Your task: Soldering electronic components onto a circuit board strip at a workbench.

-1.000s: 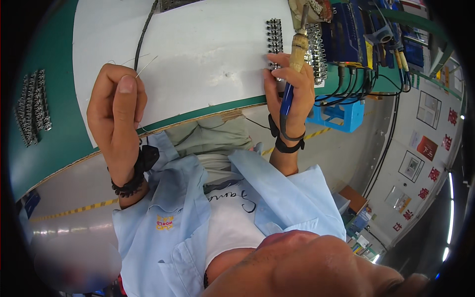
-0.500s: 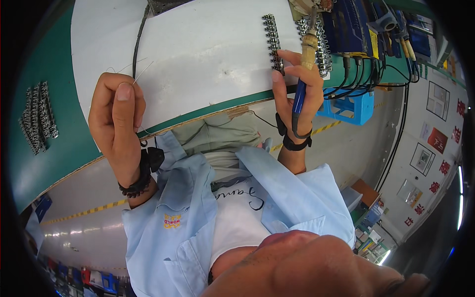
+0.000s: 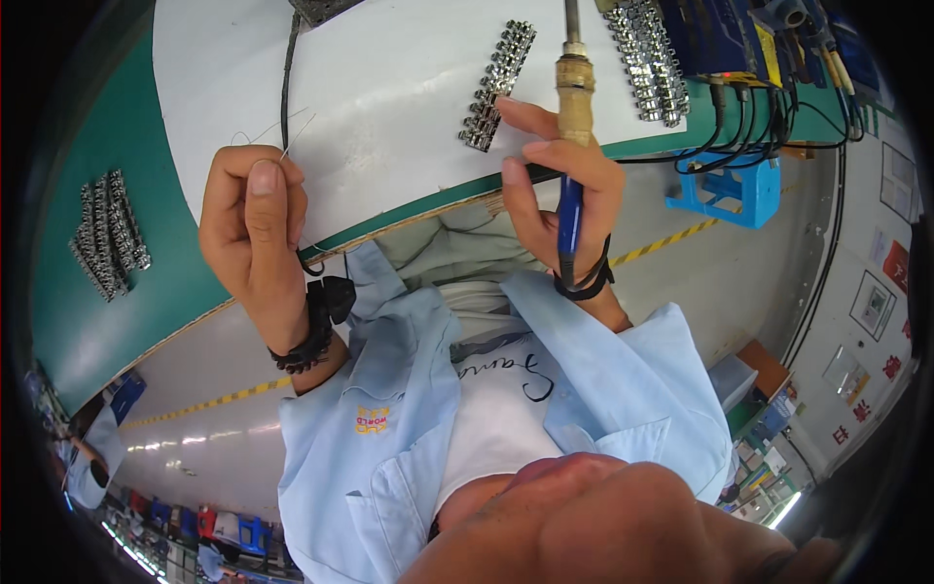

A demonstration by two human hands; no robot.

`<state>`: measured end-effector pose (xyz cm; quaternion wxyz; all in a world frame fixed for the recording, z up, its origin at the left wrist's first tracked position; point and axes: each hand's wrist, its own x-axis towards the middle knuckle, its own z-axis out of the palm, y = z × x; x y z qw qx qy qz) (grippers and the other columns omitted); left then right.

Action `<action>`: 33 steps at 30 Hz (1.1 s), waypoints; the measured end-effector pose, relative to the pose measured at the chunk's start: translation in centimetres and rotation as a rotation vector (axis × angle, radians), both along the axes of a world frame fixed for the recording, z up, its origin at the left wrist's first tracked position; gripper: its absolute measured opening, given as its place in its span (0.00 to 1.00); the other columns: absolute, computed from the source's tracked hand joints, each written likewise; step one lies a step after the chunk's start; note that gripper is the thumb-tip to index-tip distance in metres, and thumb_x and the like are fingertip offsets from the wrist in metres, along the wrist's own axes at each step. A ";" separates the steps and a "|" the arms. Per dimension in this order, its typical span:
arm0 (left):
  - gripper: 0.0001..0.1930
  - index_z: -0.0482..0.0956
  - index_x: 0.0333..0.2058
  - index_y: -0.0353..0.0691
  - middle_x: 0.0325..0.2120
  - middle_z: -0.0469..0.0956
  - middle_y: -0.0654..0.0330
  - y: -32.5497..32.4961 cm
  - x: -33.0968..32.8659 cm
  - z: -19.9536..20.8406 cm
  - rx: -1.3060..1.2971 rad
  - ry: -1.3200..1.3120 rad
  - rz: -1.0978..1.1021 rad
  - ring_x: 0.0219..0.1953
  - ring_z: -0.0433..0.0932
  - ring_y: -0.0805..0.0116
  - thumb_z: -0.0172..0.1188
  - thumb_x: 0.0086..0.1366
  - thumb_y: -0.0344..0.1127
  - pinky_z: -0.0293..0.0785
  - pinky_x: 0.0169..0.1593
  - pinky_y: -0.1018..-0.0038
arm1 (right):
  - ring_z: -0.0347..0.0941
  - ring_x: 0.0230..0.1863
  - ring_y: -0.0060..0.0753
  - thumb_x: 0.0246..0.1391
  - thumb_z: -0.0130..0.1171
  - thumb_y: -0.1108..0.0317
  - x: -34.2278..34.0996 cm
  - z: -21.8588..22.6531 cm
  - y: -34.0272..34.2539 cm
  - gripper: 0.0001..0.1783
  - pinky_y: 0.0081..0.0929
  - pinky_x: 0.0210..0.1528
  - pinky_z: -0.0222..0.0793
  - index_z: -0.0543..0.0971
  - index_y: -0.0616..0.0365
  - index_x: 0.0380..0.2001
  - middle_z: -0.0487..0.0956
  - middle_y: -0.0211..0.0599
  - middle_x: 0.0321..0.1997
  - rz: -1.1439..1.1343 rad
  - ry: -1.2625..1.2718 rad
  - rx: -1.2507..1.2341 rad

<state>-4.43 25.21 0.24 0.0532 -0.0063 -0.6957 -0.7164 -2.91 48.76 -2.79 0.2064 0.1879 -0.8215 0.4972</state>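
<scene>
My left hand (image 3: 255, 219), at the left of the white work sheet, is closed with thumb and fingers pinching a thin silvery wire (image 3: 304, 130), probably solder. Its loose end curls above the fingertips. My right hand (image 3: 574, 200) grips a soldering iron (image 3: 575, 102) with a blue handle and tan collar; its tip lies beyond the upper edge. The right index finger reaches to a strip of small shiny metal parts (image 3: 494, 92), lying slanted on the sheet. Whether that finger presses it I cannot tell.
More metal strips (image 3: 650, 68) lie at the sheet's right, others (image 3: 109, 236) on the green table (image 3: 175, 268) at left. A dark cord (image 3: 288, 78) runs past my left hand. Blue equipment (image 3: 715, 39) with black cables stands at right, above a blue stool (image 3: 730, 190).
The strip beside my right hand has swung from nearly upright to slanted, its near end shifting left. My right hand has turned the iron more upright. My left hand keeps its pinch.
</scene>
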 end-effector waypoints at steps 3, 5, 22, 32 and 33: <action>0.09 0.70 0.31 0.34 0.21 0.67 0.67 0.2 0.0 -0.2 -0.006 -0.001 0.014 0.17 0.56 0.86 0.49 0.70 0.33 0.47 0.21 0.85 | 0.78 0.44 0.44 0.48 0.59 0.84 0.2 -0.6 0.3 0.21 0.30 0.45 0.73 0.65 0.59 0.44 0.78 0.59 0.45 -0.034 0.062 -0.068; 0.09 0.71 0.31 0.34 0.21 0.68 0.67 0.3 0.1 -0.2 -0.036 -0.013 0.009 0.17 0.56 0.86 0.50 0.69 0.33 0.48 0.21 0.85 | 0.78 0.43 0.43 0.49 0.59 0.84 0.3 -0.8 0.7 0.21 0.31 0.45 0.74 0.64 0.59 0.44 0.78 0.59 0.45 -0.058 0.055 -0.066; 0.01 0.77 0.31 0.35 0.19 0.75 0.61 6.6 2.8 2.1 -0.368 -0.042 -0.430 0.18 0.69 0.74 0.60 0.60 0.25 0.64 0.23 0.81 | 0.75 0.36 0.40 0.45 0.69 0.70 2.4 -0.2 2.0 0.18 0.28 0.37 0.73 0.75 0.58 0.39 0.79 0.52 0.41 0.049 0.096 -0.038; 0.02 0.77 0.31 0.35 0.18 0.73 0.61 7.8 1.5 2.0 -0.404 -0.055 -0.624 0.17 0.70 0.72 0.60 0.61 0.27 0.65 0.23 0.79 | 0.75 0.33 0.40 0.47 0.66 0.74 2.9 -1.0 3.9 0.12 0.28 0.33 0.72 0.75 0.57 0.35 0.79 0.47 0.34 0.011 0.102 0.044; 0.03 0.77 0.31 0.35 0.18 0.73 0.62 7.5 1.4 2.2 -0.362 -0.144 -0.571 0.18 0.70 0.75 0.59 0.62 0.28 0.65 0.24 0.80 | 0.75 0.33 0.40 0.47 0.65 0.75 2.7 -1.2 3.9 0.12 0.29 0.33 0.72 0.74 0.57 0.35 0.80 0.46 0.34 0.020 0.127 0.019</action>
